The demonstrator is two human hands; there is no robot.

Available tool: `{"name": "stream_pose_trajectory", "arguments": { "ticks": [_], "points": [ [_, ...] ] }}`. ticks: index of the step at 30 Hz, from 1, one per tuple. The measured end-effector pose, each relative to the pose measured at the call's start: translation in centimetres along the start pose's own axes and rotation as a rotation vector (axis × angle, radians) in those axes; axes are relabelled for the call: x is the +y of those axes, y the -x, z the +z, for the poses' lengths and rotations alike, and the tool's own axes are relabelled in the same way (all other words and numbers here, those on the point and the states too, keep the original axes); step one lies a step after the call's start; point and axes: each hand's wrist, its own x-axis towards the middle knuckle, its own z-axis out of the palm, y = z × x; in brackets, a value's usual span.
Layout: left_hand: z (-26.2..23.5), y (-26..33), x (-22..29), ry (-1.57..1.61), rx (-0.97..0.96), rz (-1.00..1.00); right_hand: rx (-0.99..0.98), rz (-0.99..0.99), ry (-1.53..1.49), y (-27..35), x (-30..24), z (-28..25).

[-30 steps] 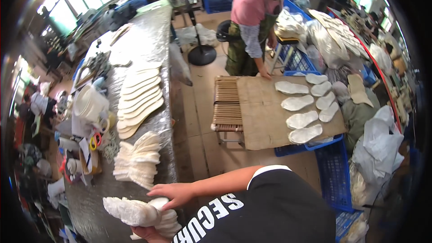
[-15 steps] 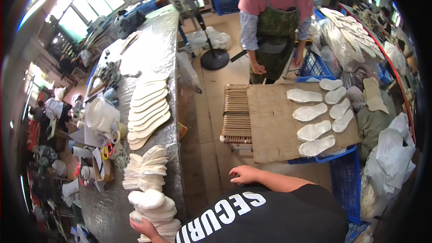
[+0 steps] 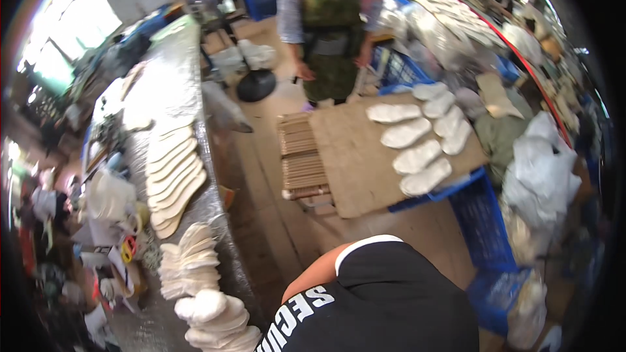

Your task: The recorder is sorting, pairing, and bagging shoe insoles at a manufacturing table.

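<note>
Neither of my hands shows now. A bare stretch of my right arm comes out of a black sleeve with a white edge, and its lower part is hidden behind my shirt. Nearest to my body, at the front of the long covered table, stands a stack of thick white shoe insoles. Just behind it is a second pile of thinner cream insoles. Farther back, a fanned row of flat cream insoles lies overlapping. On a brown board to the right, several white insoles lie spread out.
Across the board stands a person in a camouflage apron. A fan stands beside the table. Blue crates and white plastic bags crowd the right side. A white bucket and scissors sit at the table's left edge.
My view has swung, so the scene sits farther left and is blurred. Both hands, one at the near insole stack before, have gone out of sight. My body leans more toward the table.
</note>
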Motion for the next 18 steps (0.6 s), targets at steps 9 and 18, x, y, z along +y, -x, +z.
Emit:
{"name": "stream_pose_trajectory", "arguments": {
  "ticks": [9,18],
  "points": [
    [3.8,-13.6,11.4,0.029,-0.029,0.399,0.39,0.011,0.029,4.6,7.6,4.6],
    [-0.5,-5.2,24.6,-0.041,-0.118,0.696,0.395,0.049,0.331,7.1,8.0,0.0]
  ]
}}
